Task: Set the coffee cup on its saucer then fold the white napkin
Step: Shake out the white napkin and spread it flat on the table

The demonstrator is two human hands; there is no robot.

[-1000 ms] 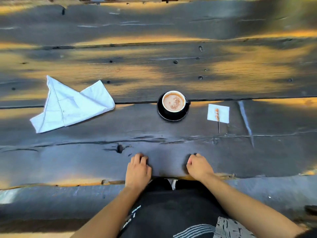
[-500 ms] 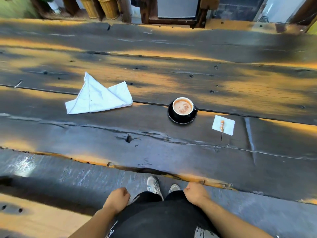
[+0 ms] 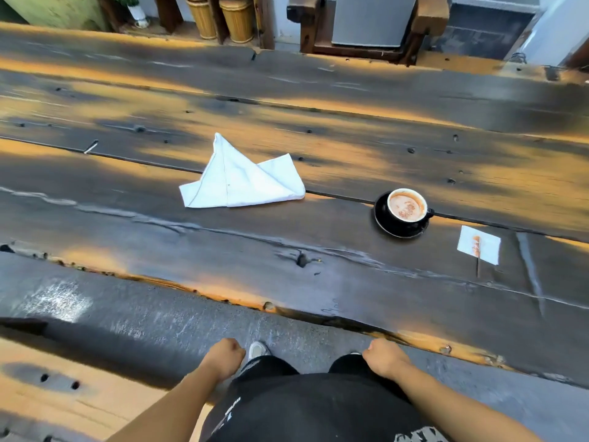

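Observation:
A black coffee cup (image 3: 406, 207) full of frothy coffee stands on its black saucer (image 3: 387, 226) on the dark wooden table (image 3: 287, 282), right of centre. A white napkin (image 3: 239, 180) lies loosely folded and rumpled to the cup's left, one corner pointing up. My left hand (image 3: 224, 357) and my right hand (image 3: 384, 357) hang as closed fists over my lap, well short of the table's near edge. Neither hand holds anything.
A small white paper (image 3: 479, 245) with a thin stick on it lies right of the saucer. A wooden bench (image 3: 47, 387) is at lower left. Beyond the table's far edge stand woven baskets (image 3: 223, 17) and a wooden chair (image 3: 366, 23).
My hands left the table's near edge and drew back over my lap as fists. The view pulled away and swung left, so cup and napkin sit further right in frame.

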